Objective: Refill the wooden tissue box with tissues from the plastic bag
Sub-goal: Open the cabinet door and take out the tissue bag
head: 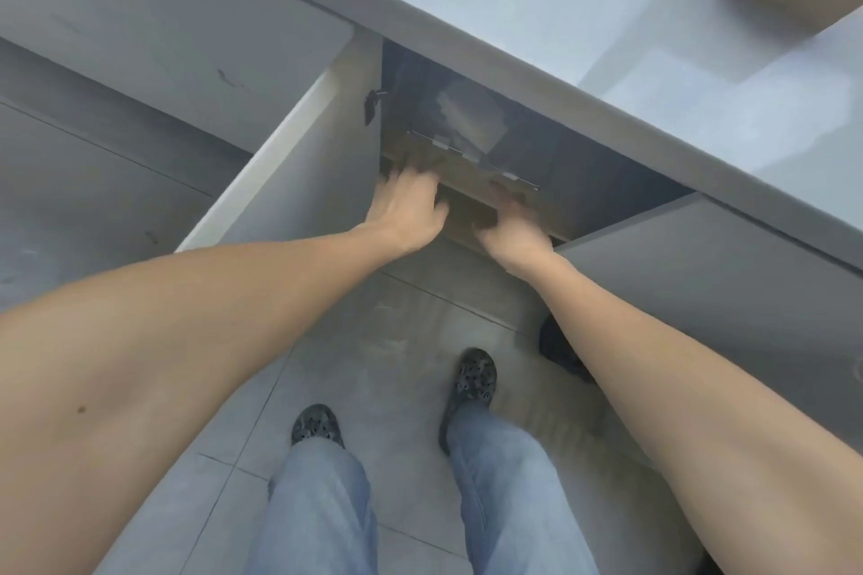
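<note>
We had our left hand (406,205) and right hand (509,229) on the wooden tissue box (471,201) inside the cupboard (299,173) — one at each end, fingers too blurry to tell — its long side lay across us

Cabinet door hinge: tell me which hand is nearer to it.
Left. The left hand reaches in just below and right of the black hinge; the right hand is farther right.

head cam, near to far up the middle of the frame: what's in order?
Jeans legs → shoes → tiled floor → both hands, left hand, right hand, at the wooden box → open cabinet interior → grey countertop.
</note>
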